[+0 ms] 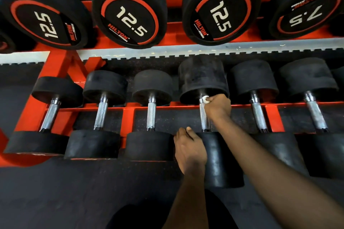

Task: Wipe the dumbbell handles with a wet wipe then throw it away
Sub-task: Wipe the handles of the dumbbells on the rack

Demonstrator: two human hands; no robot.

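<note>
Pinching a white wipe (205, 99) against the far end of the handle (204, 117) (fourth dumbbell (202, 78) on the lower red rack (128, 115)), the right hand (218, 106) keeps its fingers curled tight. The left hand (189, 147) grips the dumbbell's near weight, fingers wrapped round its edge.

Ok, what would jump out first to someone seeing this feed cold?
Big black-and-red weights marked 12.5 dominate the top row. On the lower row, the right hand holds a white wipe against one handle at its far end, while the left hand grips that dumbbell's near end.
</note>
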